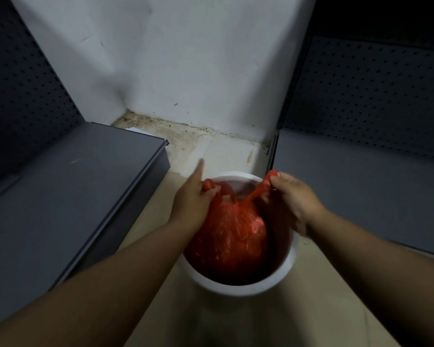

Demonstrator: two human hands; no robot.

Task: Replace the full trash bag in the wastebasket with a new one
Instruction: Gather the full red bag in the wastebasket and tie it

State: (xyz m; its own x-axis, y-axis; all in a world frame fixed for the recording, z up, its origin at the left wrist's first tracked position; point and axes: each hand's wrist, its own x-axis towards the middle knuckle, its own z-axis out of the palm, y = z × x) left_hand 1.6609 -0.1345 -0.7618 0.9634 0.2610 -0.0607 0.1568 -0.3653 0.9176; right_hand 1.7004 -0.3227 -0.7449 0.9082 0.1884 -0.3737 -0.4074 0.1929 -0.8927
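Observation:
A white round wastebasket (273,284) stands on the floor below me. Inside it sits a full red plastic trash bag (231,234), bulging and crinkled. My left hand (193,199) grips the bag's left handle at the basket's far left rim, with the index finger pointing out. My right hand (291,196) pinches the bag's right handle, pulled taut up and to the right over the rim. The two handles meet at a gathered neck in the middle. No new bag is in view.
A grey shelf base (73,196) runs along the left, another grey shelf (361,184) along the right, both with dark perforated back panels. A white wall (186,71) with a stained floor edge (181,136) lies behind the basket. Beige floor tiles surround it.

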